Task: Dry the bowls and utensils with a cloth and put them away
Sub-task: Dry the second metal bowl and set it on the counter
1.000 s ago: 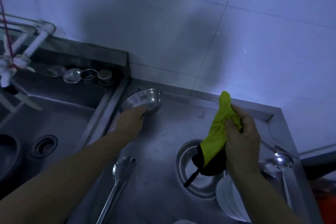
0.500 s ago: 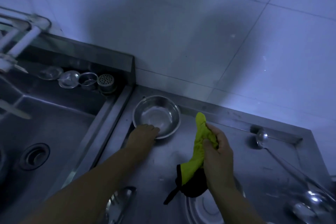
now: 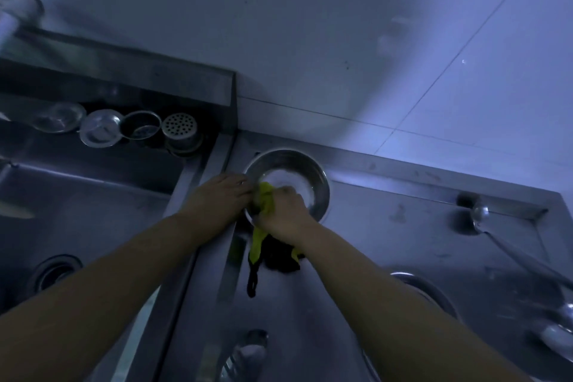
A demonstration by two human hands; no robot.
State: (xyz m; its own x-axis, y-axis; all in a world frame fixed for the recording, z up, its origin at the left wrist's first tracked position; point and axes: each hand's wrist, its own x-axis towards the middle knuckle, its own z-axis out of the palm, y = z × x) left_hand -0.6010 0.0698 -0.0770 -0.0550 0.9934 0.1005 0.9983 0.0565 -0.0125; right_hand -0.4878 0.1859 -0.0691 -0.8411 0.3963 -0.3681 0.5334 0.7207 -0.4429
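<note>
A steel bowl (image 3: 286, 184) is being dried on the counter (image 3: 403, 245), at its back left corner just beside the sink (image 3: 93, 201). The bowl's near-left rim is being steadied by the left hand (image 3: 221, 195), whose fingers are lying fairly straight against the rim rather than curling round it. A yellow-green and black cloth (image 3: 266, 205) is being gripped in the closed fingers of the right hand (image 3: 286, 211) and pressed into the bowl's left inner wall, while the cloth's black tail is hanging out over the near rim onto the counter. The unwiped part of the bowl is lying ahead and to the right of the right hand, so the wipe is probably being carried that way. A ladle (image 3: 483, 220) is waiting well apart on the right.
</note>
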